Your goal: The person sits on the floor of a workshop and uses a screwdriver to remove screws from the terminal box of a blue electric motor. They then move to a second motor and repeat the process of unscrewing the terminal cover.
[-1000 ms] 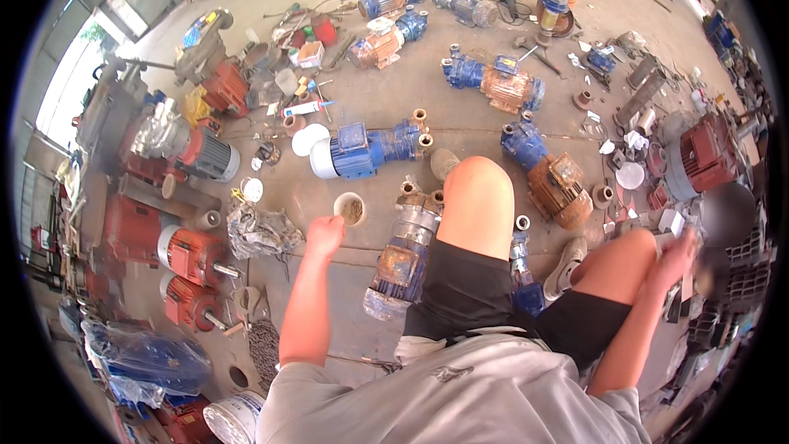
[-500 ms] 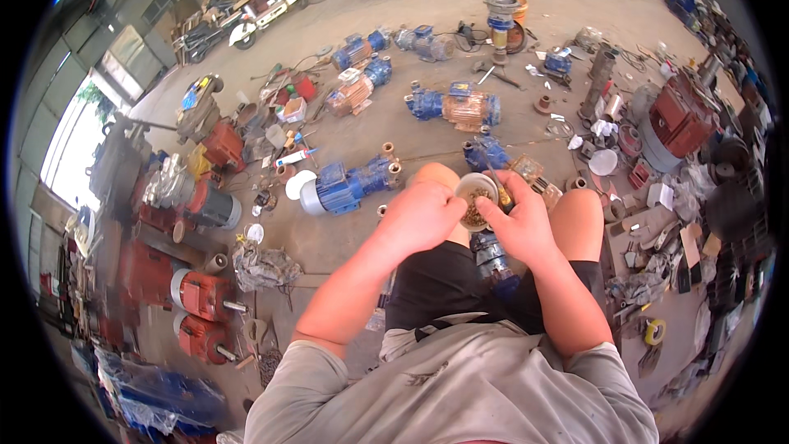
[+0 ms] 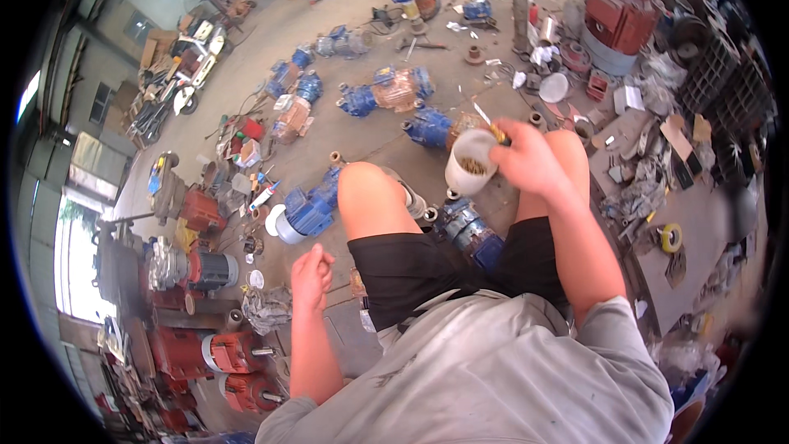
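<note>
A white plastic cup [image 3: 462, 177] with small brass-coloured pieces, perhaps screws, in its bottom hangs tilted between my knees. My right hand [image 3: 530, 163] grips its rim, and also holds a screwdriver [image 3: 496, 131] with a yellow and dark handle, its thin shaft pointing up and away. Below the cup, a blue motor-pump unit [image 3: 470, 232] stands on the floor between my legs. My left hand [image 3: 311, 278] is out to the left beside my left thigh, fingers curled together; whatever they may hold is hidden.
Ahead lie a copper-and-blue motor [image 3: 394, 92] and a blue motor [image 3: 308, 210] with a white disc. Red motors [image 3: 234, 352] crowd the left side. At the right, a board [image 3: 641, 267] carries scraps and a yellow tape roll [image 3: 671, 238]. A big red machine [image 3: 618, 16] stands far right.
My left hand has left the cup and swung left and back toward me. The cup, in my right hand, has come up and tilted. My view has turned right.
</note>
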The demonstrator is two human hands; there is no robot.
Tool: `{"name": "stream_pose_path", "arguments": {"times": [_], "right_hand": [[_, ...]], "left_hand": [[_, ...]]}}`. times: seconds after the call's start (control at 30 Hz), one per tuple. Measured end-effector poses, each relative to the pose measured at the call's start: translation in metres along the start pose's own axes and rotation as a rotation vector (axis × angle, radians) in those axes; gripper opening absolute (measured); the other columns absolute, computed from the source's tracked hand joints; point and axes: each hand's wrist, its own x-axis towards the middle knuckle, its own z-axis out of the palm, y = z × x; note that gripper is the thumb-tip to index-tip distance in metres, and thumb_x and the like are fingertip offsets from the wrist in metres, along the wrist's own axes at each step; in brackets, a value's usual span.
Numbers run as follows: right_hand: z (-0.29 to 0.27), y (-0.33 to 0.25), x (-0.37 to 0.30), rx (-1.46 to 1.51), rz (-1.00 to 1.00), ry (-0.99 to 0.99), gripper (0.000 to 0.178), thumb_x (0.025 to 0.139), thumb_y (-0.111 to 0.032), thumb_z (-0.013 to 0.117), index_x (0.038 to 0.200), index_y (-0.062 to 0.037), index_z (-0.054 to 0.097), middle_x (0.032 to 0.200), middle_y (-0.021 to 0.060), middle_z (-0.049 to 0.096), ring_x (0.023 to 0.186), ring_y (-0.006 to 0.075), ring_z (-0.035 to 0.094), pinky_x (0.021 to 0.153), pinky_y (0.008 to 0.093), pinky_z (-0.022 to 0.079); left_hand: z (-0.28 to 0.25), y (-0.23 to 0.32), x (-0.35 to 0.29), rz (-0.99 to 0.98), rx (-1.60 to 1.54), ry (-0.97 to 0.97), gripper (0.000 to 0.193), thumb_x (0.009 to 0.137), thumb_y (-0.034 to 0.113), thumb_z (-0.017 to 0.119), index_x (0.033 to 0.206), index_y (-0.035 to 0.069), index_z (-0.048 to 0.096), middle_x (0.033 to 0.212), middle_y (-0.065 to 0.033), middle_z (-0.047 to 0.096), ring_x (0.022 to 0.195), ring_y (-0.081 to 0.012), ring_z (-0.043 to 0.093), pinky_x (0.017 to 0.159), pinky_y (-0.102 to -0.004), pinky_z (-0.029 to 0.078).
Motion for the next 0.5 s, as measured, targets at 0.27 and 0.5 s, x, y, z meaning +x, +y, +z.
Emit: {"name": "stream_pose_path", "arguments": {"times": [0.27,0.5], "right_hand": [[-0.041,-0.003,0.100,-0.199,-0.192,0.162,0.040,0.085,-0.009,0.059,0.123,0.0024,0.068,0.093,0.0146,0.068,0.086,0.0220,0.064,0.078,0.0351,0.051],[-0.041,0.072,0.174,-0.133,0.181,0.081,0.043,0.085,-0.007,0.061,0.126,0.0029,0.065,0.088,0.0141,0.069,0.081,0.0191,0.066,0.076,0.0342,0.054]], "left_hand": [[-0.022,-0.171,0.096,-0.679,0.200,-0.014,0.031,0.107,0.037,0.052,0.105,0.010,0.067,0.061,0.0061,0.052,0.045,-0.0078,0.041,0.042,-0.0288,0.025],[-0.017,-0.264,0.153,-1.044,0.353,-0.186,0.028,0.100,0.032,0.056,0.108,0.011,0.073,0.078,-0.0034,0.073,0.060,-0.0187,0.064,0.048,-0.0359,0.042]]}}
